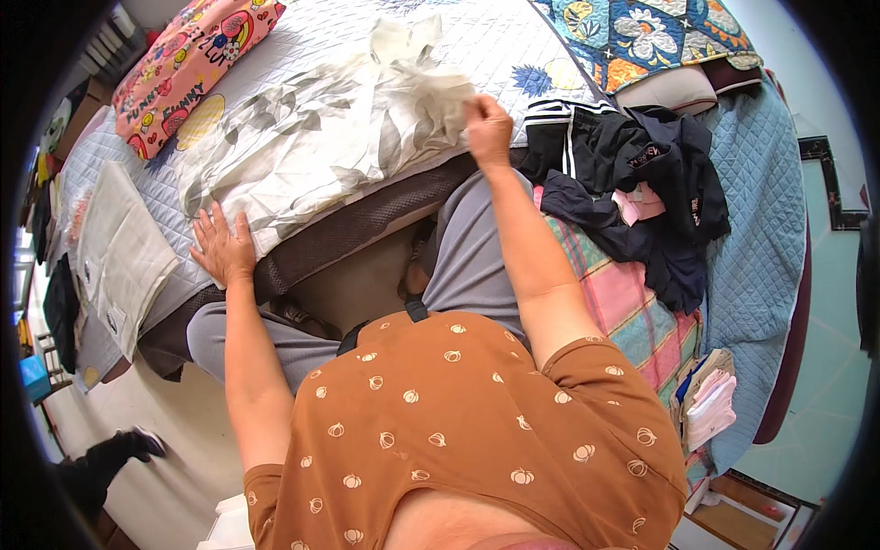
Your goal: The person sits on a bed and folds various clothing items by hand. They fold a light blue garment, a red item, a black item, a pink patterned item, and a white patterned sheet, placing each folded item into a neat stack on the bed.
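A thin white garment with a grey leaf print (316, 137) lies spread and rumpled across the bed; I cannot tell its exact kind. My left hand (223, 246) rests flat at its lower left end, fingers spread, partly on the bed cover. At the garment's right edge, the fingers of my right hand (489, 136) are curled closed on the bunched cloth, slightly blurred. Beside that hand is a heap of dark clothes (632, 174), some with white stripes, and a bit of pink cloth among them.
The bed has a white quilted cover (312, 37). A pink patterned pillow (192, 69) lies far left, a folded pale cloth (124, 257) nearer. At right are a flowered quilt (655, 37) and a small folded clothes stack (708, 403). Another person's leg (115, 458) shows lower left.
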A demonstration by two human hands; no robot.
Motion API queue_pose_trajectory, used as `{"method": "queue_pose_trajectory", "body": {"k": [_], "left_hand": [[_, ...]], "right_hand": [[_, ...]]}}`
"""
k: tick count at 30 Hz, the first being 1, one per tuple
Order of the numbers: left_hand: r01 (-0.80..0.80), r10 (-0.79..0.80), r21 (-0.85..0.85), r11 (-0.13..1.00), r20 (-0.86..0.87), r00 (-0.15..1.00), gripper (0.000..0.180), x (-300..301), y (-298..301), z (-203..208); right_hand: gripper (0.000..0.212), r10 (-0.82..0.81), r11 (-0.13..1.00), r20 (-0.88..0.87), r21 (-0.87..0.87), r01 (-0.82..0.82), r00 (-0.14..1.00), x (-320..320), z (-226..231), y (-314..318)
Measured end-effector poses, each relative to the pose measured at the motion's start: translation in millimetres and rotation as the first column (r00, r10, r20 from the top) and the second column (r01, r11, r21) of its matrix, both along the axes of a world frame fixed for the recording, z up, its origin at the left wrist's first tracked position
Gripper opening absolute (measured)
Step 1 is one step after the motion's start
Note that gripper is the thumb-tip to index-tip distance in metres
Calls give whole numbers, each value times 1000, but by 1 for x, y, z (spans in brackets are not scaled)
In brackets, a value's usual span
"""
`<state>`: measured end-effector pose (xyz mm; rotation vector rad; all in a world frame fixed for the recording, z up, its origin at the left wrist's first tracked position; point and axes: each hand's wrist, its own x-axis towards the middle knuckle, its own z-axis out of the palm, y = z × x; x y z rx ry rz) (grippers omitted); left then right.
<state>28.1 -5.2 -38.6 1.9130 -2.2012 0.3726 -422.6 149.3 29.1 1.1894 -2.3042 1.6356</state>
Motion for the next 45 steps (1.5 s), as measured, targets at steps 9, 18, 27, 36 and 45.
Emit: {"method": "queue_pose_trajectory", "body": {"k": [9, 18, 27, 36, 45], "left_hand": [[-5, 6, 16, 1000, -35, 999, 65, 1, -2, -4], [-52, 51, 83, 995, 22, 998, 68, -6, -2, 4], [627, -615, -43, 778, -255, 746, 43, -163, -9, 42], [663, -596, 174, 728, -317, 737, 60, -388, -28, 18], [721, -556, 114, 684, -559, 615, 73, -374, -13, 22]], "right_hand": [[31, 162, 943, 964, -214, 254, 210, -86, -46, 27], [35, 223, 960, 967, -240, 143, 125, -81, -45, 18], [39, 141, 964, 981, -166, 208, 130, -79, -49, 4], [39, 83, 976, 987, -108, 187, 139, -72, -44, 0], [39, 109, 983, 984, -128, 132, 143, -89, -58, -5]]}}
